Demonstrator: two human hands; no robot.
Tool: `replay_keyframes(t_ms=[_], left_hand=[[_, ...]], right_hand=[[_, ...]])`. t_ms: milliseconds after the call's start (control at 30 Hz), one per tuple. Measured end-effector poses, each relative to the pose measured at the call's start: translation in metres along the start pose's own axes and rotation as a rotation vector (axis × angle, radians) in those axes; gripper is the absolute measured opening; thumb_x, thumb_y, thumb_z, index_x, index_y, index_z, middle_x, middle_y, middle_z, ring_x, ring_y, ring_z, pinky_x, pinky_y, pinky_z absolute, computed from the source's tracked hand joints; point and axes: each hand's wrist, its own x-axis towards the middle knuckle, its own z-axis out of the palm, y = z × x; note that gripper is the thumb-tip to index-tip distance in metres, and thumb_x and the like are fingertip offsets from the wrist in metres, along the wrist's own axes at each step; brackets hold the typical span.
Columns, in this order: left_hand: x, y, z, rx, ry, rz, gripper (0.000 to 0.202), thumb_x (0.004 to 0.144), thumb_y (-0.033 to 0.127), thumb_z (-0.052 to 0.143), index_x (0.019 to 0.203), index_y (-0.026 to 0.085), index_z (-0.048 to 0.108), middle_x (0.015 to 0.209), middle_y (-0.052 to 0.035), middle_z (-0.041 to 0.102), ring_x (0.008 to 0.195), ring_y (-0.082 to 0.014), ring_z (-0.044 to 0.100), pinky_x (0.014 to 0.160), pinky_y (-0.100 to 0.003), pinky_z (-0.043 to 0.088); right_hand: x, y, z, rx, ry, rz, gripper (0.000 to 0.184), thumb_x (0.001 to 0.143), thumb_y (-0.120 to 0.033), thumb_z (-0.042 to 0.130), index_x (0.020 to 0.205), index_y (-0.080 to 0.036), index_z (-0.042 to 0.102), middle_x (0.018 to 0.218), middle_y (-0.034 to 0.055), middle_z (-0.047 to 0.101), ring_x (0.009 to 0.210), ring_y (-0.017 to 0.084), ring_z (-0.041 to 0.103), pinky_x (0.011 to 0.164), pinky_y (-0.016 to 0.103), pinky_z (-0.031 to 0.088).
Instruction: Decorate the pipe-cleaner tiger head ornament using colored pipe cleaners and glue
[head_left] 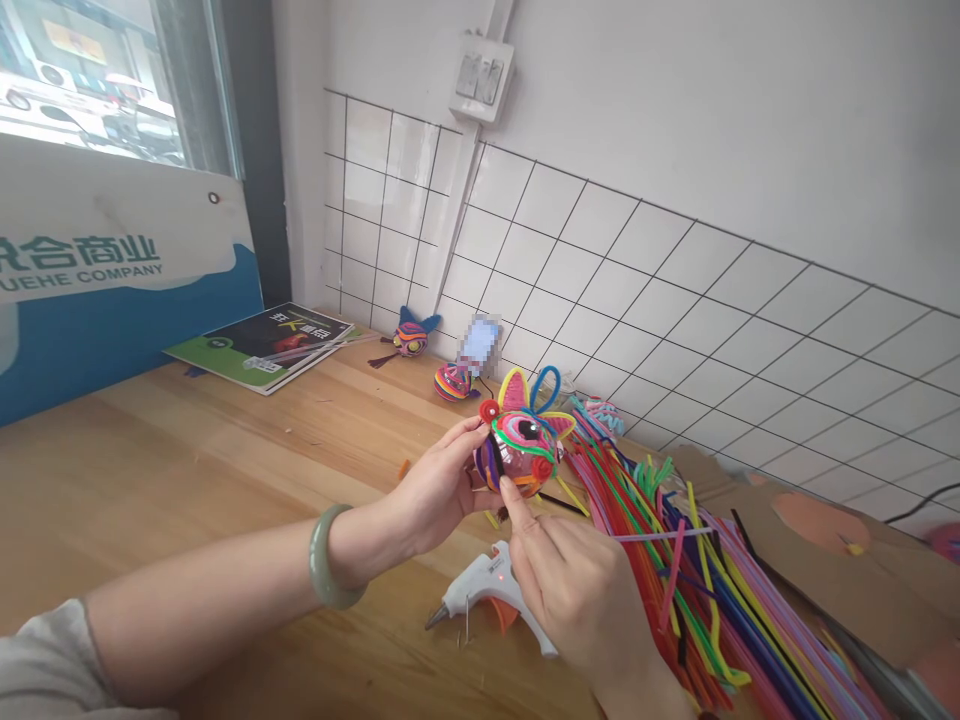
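Note:
My left hand point(439, 480) grips a small colourful pipe-cleaner animal head point(521, 435) with pink, yellow and blue ears, held above the wooden table. A green bangle point(324, 556) sits on that wrist. My right hand point(574, 585) is closed, its thumb tip pressing on the lower front of the figure. A white glue gun point(480, 590) lies on the table just under my right hand, nozzle pointing left.
A large heap of coloured pipe cleaners point(697, 590) lies to the right, with brown cardboard point(825, 560) behind it. Finished pipe-cleaner figures point(411, 336) stand by the tiled wall. A booklet point(277, 345) and a blue-and-white sign point(112, 280) are at the back left.

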Motion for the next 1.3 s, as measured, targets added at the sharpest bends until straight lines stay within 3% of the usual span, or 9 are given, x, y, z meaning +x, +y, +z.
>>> replay_keyframes(t_ms=[733, 1300], left_hand=[[-0.0046, 0.0007, 0.0038, 0.001, -0.007, -0.017, 0.024, 0.092, 0.032, 0.054, 0.112, 0.02, 0.056, 0.106, -0.0101, 0.067, 0.085, -0.0197, 0.069, 0.07, -0.031, 0.058], [-0.0039, 0.0004, 0.0044, -0.026, 0.014, -0.016, 0.022, 0.089, 0.031, 0.058, 0.108, 0.021, 0.057, 0.094, -0.0058, 0.068, 0.077, -0.0168, 0.068, 0.068, -0.03, 0.057]], right_hand=[[0.0, -0.0003, 0.0023, 0.004, 0.042, -0.03, 0.032, 0.091, -0.006, 0.048, 0.118, 0.003, 0.062, 0.056, -0.0001, 0.053, 0.05, 0.016, 0.049, 0.051, 0.032, 0.032], [0.0012, -0.0025, 0.0034, 0.024, 0.047, -0.019, 0.032, 0.091, -0.006, 0.047, 0.116, 0.005, 0.063, 0.054, 0.0, 0.054, 0.047, 0.015, 0.051, 0.048, 0.032, 0.032]])
